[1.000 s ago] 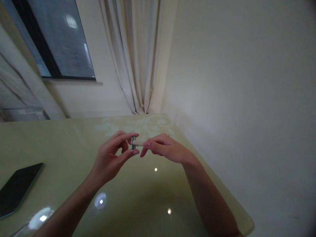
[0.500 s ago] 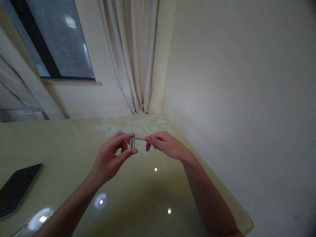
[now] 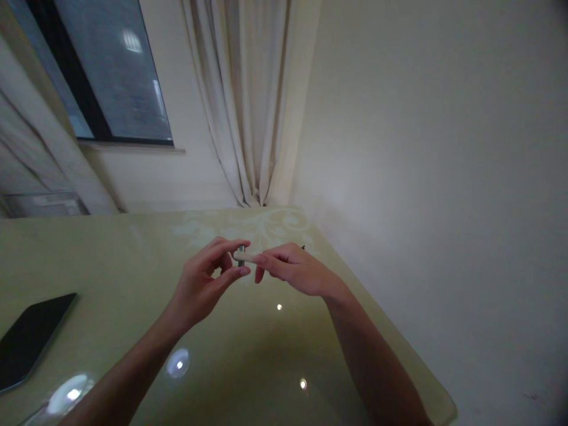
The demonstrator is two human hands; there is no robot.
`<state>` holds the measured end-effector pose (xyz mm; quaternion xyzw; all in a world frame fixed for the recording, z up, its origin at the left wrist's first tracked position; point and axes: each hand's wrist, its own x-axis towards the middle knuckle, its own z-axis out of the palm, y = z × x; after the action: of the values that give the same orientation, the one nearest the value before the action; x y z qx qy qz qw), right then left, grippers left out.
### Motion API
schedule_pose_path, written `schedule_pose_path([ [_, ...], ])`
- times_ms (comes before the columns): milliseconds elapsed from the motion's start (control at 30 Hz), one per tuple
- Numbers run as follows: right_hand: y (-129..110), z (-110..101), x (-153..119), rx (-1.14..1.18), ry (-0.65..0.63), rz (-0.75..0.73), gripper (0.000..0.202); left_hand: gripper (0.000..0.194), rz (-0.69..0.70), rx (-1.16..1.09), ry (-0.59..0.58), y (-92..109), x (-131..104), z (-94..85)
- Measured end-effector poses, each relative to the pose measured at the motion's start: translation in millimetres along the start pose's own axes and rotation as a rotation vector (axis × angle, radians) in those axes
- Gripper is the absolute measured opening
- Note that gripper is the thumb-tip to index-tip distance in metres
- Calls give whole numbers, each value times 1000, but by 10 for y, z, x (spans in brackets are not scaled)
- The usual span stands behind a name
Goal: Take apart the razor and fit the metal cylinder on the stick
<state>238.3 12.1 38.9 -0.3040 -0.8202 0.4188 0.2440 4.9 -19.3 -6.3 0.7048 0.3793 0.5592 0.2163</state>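
Observation:
My left hand (image 3: 205,279) pinches a small, thin green, white and dark piece (image 3: 241,263) upright between thumb and fingers; its kind is too small to make out. My right hand (image 3: 290,267) is closed on a pale cream stick (image 3: 245,257) with a rounded end, which points left. The stick's end lies across the front of the green piece and appears to touch it, though the exact contact is hard to see. A tiny dark tip (image 3: 303,247) shows behind my right knuckles; whether it belongs to the stick, I cannot tell. Both hands are above the table.
The glossy yellow-green table (image 3: 248,355) carries a dark flat tablet-like slab (image 3: 33,340) at the left. A wall (image 3: 421,177) rises along the table's right edge. Behind the far edge hang a curtain (image 3: 248,106) and a window (image 3: 115,71).
My right hand has moved slightly left and down, carrying the stick's end from the top right of the green piece to across its middle. My left hand has barely shifted.

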Motion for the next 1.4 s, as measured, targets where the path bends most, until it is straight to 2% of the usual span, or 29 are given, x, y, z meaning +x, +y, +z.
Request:
schedule_pose_path([
  [100,-2,-2,1,-9,-40,41,62,36,-11,-5,18,7,8,-1],
  [233,-6,-16,4,-36,22,47,64,33,-30,-29,25,6,28,5],
  [367,-5,-16,12,12,-74,25,65,33,-19,-41,41,11,35,2],
  [533,36,-20,19,-30,58,25,62,31,-41,-42,44,26,38,-13],
  [700,13,-2,11,22,-17,7,60,32,-19,-64,53,31,40,-15],
  [867,28,-4,16,-12,89,27,61,32,-12,-61,50,23,31,-15],
  [1000,18,32,35,38,34,-20,60,35,-19,-52,47,30,26,-11],
  [1200,82,48,66,-14,171,-10,59,32,-14,-104,66,8,22,-3],
  [1400,86,96,81,-28,166,-26,55,33,-32,-92,56,-12,14,12],
])
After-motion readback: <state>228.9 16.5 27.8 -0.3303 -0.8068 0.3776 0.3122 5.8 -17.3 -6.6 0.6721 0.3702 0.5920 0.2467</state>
